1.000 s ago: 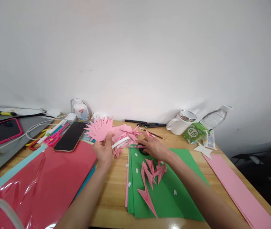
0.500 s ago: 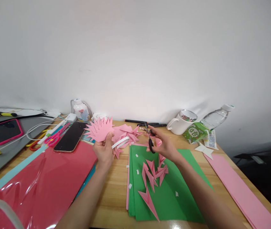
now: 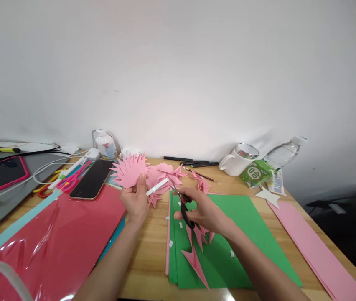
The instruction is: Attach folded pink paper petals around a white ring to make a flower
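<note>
My left hand (image 3: 136, 198) pinches a pink spiky paper piece (image 3: 130, 170), fanned out to the upper left. From the same hand a white strip (image 3: 157, 187), which looks like double-sided tape, sticks out to the right. My right hand (image 3: 201, 209) is closed on black-handled scissors (image 3: 186, 213), fingers through the loops. The blade tips are at the free end of the strip; whether they touch it I cannot tell. Under my right hand, folded pink paper points (image 3: 194, 264) lie on green paper sheets (image 3: 240, 259). More pink pieces (image 3: 173, 175) lie behind the strip.
On the left are a red plastic-wrapped sheet (image 3: 59, 246), a black phone (image 3: 92, 179) and pink scissors (image 3: 74, 177). Pens (image 3: 195, 162) lie along the wall. To the right stand a white mug (image 3: 238, 161), a green box (image 3: 256, 173) and a tilted bottle (image 3: 284, 152). Pink strips (image 3: 316, 246) line the right edge.
My right hand has brought the scissors left and down to the end of the white strip. The strip now points straighter, and my left hand has barely moved.
</note>
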The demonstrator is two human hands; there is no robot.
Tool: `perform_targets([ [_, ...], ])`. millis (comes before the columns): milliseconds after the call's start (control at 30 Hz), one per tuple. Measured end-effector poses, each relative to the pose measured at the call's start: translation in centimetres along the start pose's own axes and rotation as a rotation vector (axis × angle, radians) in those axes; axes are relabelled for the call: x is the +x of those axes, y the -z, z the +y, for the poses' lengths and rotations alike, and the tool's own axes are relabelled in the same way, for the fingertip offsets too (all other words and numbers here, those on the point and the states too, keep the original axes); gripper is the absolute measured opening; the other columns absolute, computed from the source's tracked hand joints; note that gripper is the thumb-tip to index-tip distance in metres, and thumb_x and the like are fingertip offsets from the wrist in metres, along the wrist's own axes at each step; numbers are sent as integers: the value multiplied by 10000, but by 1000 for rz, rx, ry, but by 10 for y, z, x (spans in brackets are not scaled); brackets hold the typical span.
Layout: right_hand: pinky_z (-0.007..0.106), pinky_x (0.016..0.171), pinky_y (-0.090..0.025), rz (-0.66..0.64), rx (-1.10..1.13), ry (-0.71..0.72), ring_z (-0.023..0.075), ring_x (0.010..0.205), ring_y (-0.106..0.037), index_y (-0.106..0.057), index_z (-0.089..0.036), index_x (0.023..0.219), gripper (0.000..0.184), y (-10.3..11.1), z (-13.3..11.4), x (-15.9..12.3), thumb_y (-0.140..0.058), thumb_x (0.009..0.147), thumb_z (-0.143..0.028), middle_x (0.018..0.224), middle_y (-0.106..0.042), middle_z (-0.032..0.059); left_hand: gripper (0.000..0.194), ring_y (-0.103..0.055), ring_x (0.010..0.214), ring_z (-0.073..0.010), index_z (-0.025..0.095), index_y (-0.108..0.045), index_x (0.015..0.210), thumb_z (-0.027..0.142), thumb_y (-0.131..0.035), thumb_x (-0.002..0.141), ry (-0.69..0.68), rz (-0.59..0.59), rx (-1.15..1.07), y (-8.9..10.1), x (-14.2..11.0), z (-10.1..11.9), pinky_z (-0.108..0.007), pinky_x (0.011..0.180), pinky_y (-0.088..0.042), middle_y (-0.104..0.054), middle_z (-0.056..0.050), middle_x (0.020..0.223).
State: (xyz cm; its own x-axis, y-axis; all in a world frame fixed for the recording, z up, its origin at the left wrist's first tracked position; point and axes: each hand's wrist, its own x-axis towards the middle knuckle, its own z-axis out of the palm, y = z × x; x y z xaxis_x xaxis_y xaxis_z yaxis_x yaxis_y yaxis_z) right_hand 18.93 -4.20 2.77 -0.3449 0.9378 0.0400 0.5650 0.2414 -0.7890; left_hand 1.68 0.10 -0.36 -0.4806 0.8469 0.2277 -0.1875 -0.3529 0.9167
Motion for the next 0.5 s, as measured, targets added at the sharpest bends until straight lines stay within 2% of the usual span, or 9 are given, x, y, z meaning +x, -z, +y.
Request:
perform_targets([
  [133,257,669,-390,18,-36,-22,152,738,-484,-607,-194,1058,417,-1,-7,3,-725,683,-332,785,-515,-10,470,-399,253,-76,171,-475,405,410,-638,775,-11,-26,36,1,-2,-6,-201,308,-372,-408,56,290],
  [267,242,642,-369,-18,-46,15,134,687,-446,-625,-184,922,260,2,-20,3,-687,723,-339,724,-488,-23,475,-417,261,-86,177,-474,400,420,-630,777,-27,-10,76,2,-3,-7,-196,293,-344,-430,42,294],
  [400,233,619,-356,0,-19,10,130,671,-440,-633,-185,943,264,1,-25,3,-674,740,-349,731,-507,-17,458,-403,257,-78,175,-489,409,422,-646,761,-56,8,119,4,-3,-7,-190,289,-320,-445,42,302],
  [500,225,601,-339,-7,9,-13,120,645,-421,-638,-178,872,225,0,-22,4,-666,747,-363,713,-500,-22,443,-405,257,-79,174,-509,423,419,-640,767,-61,-5,132,5,-2,-7,-192,291,-323,-452,42,306],
])
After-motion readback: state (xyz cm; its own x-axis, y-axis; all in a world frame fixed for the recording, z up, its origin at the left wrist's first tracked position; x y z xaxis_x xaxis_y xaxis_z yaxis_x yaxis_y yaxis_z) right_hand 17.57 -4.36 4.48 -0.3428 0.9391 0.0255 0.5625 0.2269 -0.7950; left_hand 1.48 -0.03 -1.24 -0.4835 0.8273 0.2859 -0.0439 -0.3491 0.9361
